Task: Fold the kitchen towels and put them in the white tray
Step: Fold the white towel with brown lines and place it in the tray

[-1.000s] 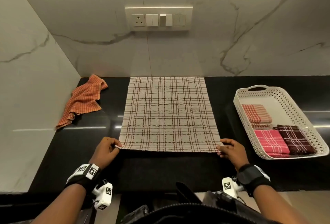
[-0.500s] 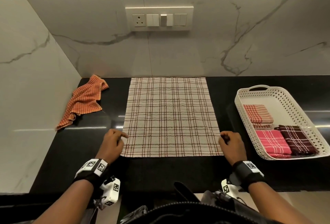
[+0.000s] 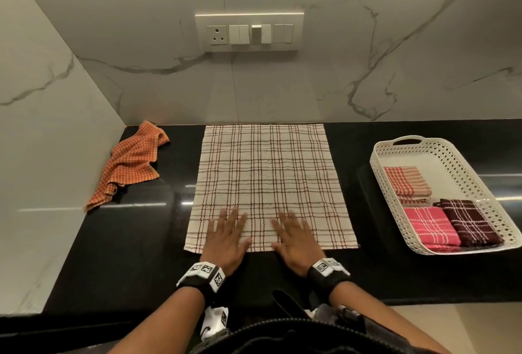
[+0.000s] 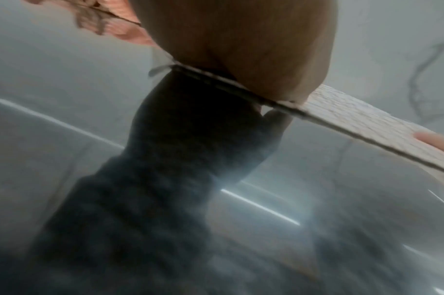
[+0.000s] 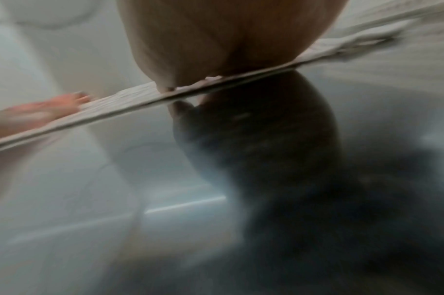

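A beige towel (image 3: 268, 178) with a brown check lies spread flat on the black counter (image 3: 135, 254). My left hand (image 3: 227, 233) and right hand (image 3: 293, 236) rest flat on its near edge, side by side, fingers straight and spread. In the left wrist view the palm (image 4: 243, 46) presses on the towel's edge (image 4: 347, 115). The right wrist view shows my right palm (image 5: 223, 40) on the towel's hem (image 5: 125, 101). A crumpled orange checked towel (image 3: 131, 161) lies at the back left. The white perforated tray (image 3: 457, 167) at the right holds three folded towels.
Marble walls close off the back and the left side. A switch panel (image 3: 250, 32) sits on the back wall above the towel. In the tray lie a peach towel (image 3: 406, 185), a pink one (image 3: 429, 226) and a maroon one (image 3: 469, 222). The counter's front edge runs just below my wrists.
Both hands let go of the towel's near corners and moved inward to lie flat on its near edge. The head view has shifted closer.
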A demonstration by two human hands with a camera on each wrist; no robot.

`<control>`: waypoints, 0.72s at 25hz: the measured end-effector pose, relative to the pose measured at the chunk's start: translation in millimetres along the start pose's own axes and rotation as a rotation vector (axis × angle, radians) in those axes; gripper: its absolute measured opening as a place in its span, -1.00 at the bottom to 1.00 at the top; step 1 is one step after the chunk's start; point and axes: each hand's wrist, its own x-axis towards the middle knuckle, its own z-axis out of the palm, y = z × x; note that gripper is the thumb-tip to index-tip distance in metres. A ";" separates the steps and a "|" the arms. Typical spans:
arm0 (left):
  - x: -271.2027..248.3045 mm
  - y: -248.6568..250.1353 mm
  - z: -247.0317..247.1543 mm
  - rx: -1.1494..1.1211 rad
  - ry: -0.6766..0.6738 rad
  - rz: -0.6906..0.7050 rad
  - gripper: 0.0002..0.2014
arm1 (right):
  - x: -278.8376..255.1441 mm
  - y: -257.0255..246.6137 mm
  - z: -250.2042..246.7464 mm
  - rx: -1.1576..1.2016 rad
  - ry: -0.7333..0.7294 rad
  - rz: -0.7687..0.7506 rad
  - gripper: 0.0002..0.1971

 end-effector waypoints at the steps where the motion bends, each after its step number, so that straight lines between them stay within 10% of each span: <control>1: -1.7 -14.0 0.0 -0.019 0.019 -0.054 -0.28 | -4.5 21.1 -2.3 0.016 0.030 0.109 -0.32; 5: -10.2 -49.8 -4.2 -0.016 0.052 -0.166 -0.18 | -25.1 80.9 -14.6 0.058 0.092 0.404 -0.28; 18: -47.1 -40.0 3.4 -0.070 -0.025 -0.118 -0.13 | -67.7 77.3 -3.7 0.164 0.060 0.367 -0.22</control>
